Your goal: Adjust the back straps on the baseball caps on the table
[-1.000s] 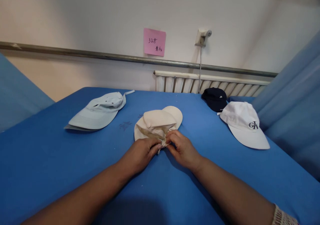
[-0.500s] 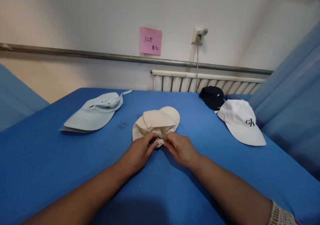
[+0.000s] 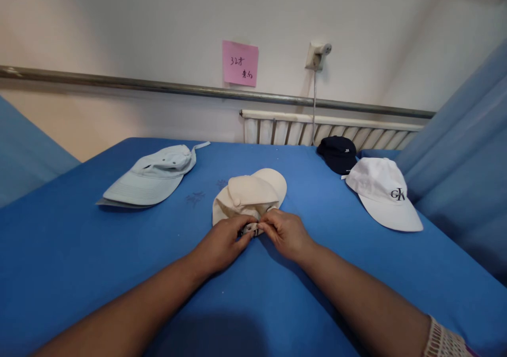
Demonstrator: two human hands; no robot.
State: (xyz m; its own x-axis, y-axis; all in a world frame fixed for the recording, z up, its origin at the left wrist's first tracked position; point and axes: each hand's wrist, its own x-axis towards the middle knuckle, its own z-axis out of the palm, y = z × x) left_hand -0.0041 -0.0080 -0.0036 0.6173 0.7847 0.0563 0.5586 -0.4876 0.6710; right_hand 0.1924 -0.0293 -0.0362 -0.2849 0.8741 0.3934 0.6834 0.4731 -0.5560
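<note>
A cream baseball cap (image 3: 253, 189) lies mid-bed with its brim pointing away to the right and its back strap toward me. My left hand (image 3: 225, 241) pinches the strap near a small dark buckle (image 3: 255, 233), which is partly covered by the fingers. From the other side, my right hand (image 3: 285, 234) grips the same strap between thumb and fingers. The fingertips of both hands almost meet there. The inside of the cap is mostly hidden.
A pale blue cap (image 3: 148, 175) lies at left. At right are a white cap (image 3: 384, 193) and a navy cap (image 3: 337, 153). Behind the blue-covered bed (image 3: 99, 262) stand a radiator (image 3: 281, 130) and a metal rail (image 3: 158, 86). Curtains (image 3: 467, 151) hang on both sides.
Both hands stay at the cap's strap while the fingers shift and draw closer together. A dark buckle now shows between them. The view has moved slightly.
</note>
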